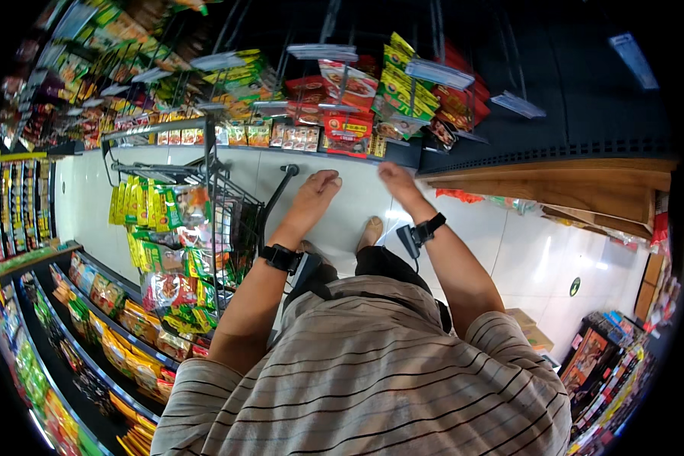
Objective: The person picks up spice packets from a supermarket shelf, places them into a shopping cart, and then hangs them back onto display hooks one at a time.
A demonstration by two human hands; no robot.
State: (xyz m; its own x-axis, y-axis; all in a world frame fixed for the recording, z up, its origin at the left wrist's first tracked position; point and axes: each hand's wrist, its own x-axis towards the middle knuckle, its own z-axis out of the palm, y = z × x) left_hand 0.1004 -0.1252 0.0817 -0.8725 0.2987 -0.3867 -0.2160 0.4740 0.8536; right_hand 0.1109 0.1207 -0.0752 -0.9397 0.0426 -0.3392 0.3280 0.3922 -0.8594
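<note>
My left hand [317,192] hangs over the floor with its fingers loosely curled in, and no item shows in it. To its right, my right hand [398,181] is blurred and its fingertips are hard to make out; no item shows there either. Just beyond both hands hang a red snack packet [347,134] and yellow-green packets [407,85] on display hooks. Close to my left forearm stands a black wire cart [242,225]. Yellow and green packets [148,205] are heaped in and over its side.
A dark pegboard rack [570,119] rises at the upper right above a wooden shelf [553,176]. Stocked shelves [108,319] fill the lower left. Cardboard boxes [527,330] and a display stand [590,353] are at the right on the tiled floor [473,256].
</note>
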